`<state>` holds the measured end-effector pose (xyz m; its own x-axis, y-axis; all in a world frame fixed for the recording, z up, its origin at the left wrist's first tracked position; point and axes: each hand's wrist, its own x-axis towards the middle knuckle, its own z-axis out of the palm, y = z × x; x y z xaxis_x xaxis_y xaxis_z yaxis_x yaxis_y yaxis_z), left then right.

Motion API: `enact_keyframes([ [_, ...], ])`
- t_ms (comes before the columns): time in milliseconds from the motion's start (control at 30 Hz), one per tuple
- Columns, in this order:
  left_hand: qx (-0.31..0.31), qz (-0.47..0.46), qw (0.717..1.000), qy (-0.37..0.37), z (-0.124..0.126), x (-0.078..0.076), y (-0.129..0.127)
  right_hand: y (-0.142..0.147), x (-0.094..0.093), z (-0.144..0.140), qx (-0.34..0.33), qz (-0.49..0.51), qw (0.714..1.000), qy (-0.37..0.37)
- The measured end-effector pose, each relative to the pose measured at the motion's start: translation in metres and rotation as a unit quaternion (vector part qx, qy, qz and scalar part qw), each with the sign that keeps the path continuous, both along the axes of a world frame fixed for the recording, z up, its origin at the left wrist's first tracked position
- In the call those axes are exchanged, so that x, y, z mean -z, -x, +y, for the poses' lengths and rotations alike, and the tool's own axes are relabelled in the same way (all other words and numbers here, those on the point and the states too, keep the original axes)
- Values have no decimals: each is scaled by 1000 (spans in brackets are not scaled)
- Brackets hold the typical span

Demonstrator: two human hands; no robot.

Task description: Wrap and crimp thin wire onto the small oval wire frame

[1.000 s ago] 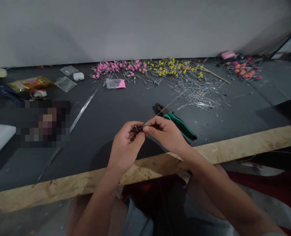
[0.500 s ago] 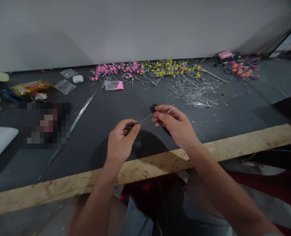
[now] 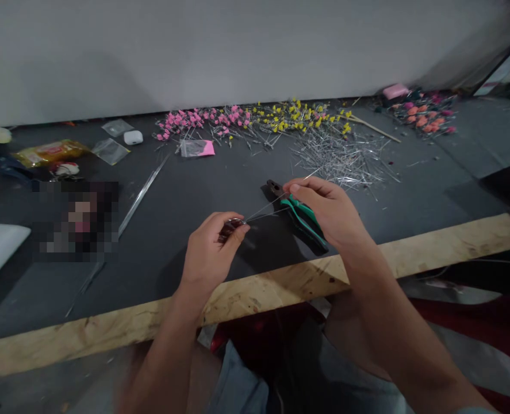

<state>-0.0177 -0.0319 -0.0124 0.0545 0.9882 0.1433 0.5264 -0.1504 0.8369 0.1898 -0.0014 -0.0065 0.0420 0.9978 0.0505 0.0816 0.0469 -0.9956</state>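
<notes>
My left hand [image 3: 209, 247] is closed around a small dark brown, shiny object [image 3: 229, 228], mostly hidden by the fingers. From it, thin wire strands [image 3: 264, 208] stretch up to my right hand [image 3: 330, 210]. There the thumb and forefinger are pinched on the wire. Beneath and beside the right hand lie pliers [image 3: 304, 224] with green and black handles, their dark jaws pointing away from me. Beyond that hand is a heap of short straight wire pieces [image 3: 345, 158].
Pink-headed wire stems [image 3: 194, 119] and yellow-headed ones [image 3: 298, 117] line the wall. A pink-filled bag [image 3: 198, 148], a long wire bundle [image 3: 142, 192] and a white case [image 3: 133, 137] lie left. Coral flowers [image 3: 427, 119] sit right. A wooden strip [image 3: 272, 290] edges the table.
My right hand has moved right and slightly away from the left, with a longer wire stretch between them. More of the pliers shows. The left hand stays nearly in place.
</notes>
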Motion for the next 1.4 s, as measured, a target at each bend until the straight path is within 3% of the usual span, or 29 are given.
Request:
enact_keyframes([
  [167, -25, 55, 998, -25, -3, 2, -4, -1, -8, 2, -13, -119, 986, -114],
  [300, -53, 72, 995, -41, -2, 5, -5, 6, -22, -10, 25, -191, 967, -166],
  [433, -95, 59, 993, -40, 1, 7, -4, 28, -27, -31, -26, -87, 993, -80],
  [533, -122, 26, 992, -26, 2, 7, -5, 47, -20, -41, -22, -13, 997, -73],
  [700, -128, -125, 984, 24, 0, 4, -11, 69, -1, -45, -4, 67, 993, -96],
  [867, -121, -321, 938, 50, 1, 5, -13, 81, 9, -52, 27, 124, 985, -117],
  [1000, -101, -434, 892, 74, 5, 2, -10, 90, 18, -55, 14, 177, 980, -86],
  [1133, -29, -474, 870, 135, 5, -5, -3, 86, 24, -44, 29, 242, 970, -13],
  [1200, 10, -479, 864, 156, 2, -9, 1, 77, 24, -34, -16, 254, 965, 61],
  [1267, 54, -462, 866, 185, -1, -12, 6, 64, 22, -24, -126, 264, 945, 150],
  [1400, 178, -313, 888, 286, -9, -17, 14, 37, 15, -9, -316, 204, 903, 207],
])
